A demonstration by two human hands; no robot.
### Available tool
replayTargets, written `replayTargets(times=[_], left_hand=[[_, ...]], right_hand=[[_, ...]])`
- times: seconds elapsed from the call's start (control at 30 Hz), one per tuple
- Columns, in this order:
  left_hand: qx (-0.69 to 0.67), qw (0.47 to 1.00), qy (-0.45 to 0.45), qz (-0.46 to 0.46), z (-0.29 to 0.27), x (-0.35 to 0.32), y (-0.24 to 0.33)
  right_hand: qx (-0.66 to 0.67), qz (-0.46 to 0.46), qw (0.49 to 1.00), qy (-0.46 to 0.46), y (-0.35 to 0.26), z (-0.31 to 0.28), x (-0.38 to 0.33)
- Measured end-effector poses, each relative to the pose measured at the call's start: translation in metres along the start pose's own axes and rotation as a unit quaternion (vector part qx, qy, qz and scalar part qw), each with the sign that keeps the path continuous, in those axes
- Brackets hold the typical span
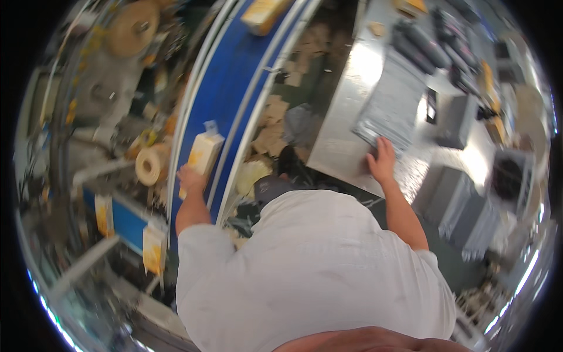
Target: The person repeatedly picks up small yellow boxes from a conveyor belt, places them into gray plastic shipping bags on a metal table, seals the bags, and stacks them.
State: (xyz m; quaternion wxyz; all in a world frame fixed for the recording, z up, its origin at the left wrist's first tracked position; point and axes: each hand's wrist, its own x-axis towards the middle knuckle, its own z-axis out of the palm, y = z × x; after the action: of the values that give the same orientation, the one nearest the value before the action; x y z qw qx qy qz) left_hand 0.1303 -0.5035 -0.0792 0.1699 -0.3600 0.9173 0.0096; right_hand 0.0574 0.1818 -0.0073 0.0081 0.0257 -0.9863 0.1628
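Observation:
On the blue conveyor belt (pixel 230 64) to my left lies a white and yellow oblong pack (pixel 206 149) with a clear flap at its far end. My left hand (pixel 192 178) is closed round the near end of this pack. To my right, a stack of flat grey plastic bags (pixel 394 97) rests on the metal table (pixel 334 144). My right hand (pixel 383 161) lies on the near edge of the bags, thumb apart from the fingers.
Another yellow and white pack (pixel 264 16) sits farther up the belt. Dark rolled bundles (pixel 421 46) and a grey box (pixel 457 121) are on the table. Grey wrapped blocks (pixel 448 193) stand at the right. Cardboard scraps (pixel 272 120) litter the floor between belt and table.

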Motion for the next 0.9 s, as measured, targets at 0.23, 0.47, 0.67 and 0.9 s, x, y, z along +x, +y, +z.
replayTargets(times=[0.23,0.47,0.67,0.9], left_hand=[[-0.156,0.970,0.117,0.146,-0.079,0.043,0.118],[-0.489,0.768,-0.018,0.413,-0.203,-0.044,0.320],[-0.320,0.728,-0.384,0.469,-0.108,-0.255,0.476],[-0.408,0.745,-0.229,0.476,-0.064,-0.294,0.541]], right_hand=[[0.025,0.032,0.997,-0.062,-0.010,-0.027,0.007],[0.242,0.091,0.965,0.039,-0.040,-0.046,-0.004],[0.404,0.153,0.890,0.143,-0.017,-0.069,-0.006],[0.382,0.240,0.892,-0.002,0.038,-0.088,-0.062]])
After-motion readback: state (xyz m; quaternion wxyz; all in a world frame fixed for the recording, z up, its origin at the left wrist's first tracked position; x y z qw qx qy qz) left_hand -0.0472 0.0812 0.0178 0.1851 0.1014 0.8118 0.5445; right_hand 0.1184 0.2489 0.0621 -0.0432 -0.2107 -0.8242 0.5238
